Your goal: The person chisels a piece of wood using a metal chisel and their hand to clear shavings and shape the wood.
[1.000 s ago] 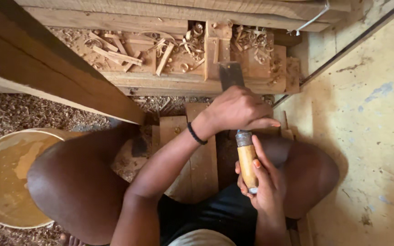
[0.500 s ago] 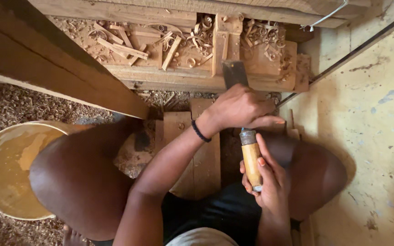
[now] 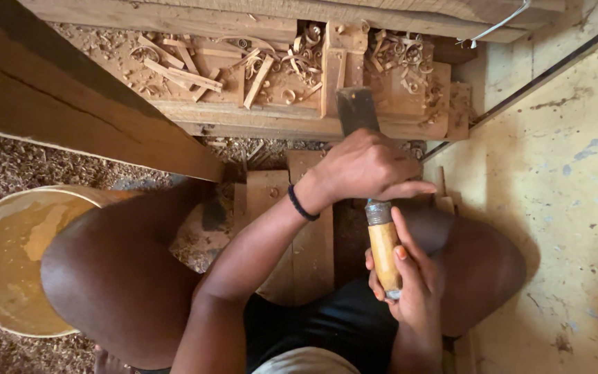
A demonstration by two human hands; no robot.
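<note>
Chisel (image 3: 375, 187) held in both hands, running from the lap up to the carved wood (image 3: 278, 90). Broad dark blade showing above the knuckles, tip resting on the wood's near edge, beside an upright strip in the carving. Yellow wooden handle with a metal ferrule pointing back toward the body.

Left hand (image 3: 365, 166) wrapped over the shaft just below the blade, grip clamped on the chisel, fingers curled round, a black band on the wrist. Right hand (image 3: 410, 277) cupped under the handle's end, grip closed on the chisel too, thumb lying along the yellow wood.

Carved wood lying across the top of the view, its recesses full of curled shavings (image 3: 299, 62) and loose chips. Thick beam (image 3: 77, 104) slanting across the upper left, in front of the carving's left part. Bare knees spread to either side, short planks (image 3: 306, 235) on the floor between them, under the forearm. Pale round bucket (image 3: 1, 256) at the left, touching the left knee, standing on sawdust (image 3: 8, 166). Yellowish painted floor (image 3: 576, 208) on the right, stained and scuffed
</note>
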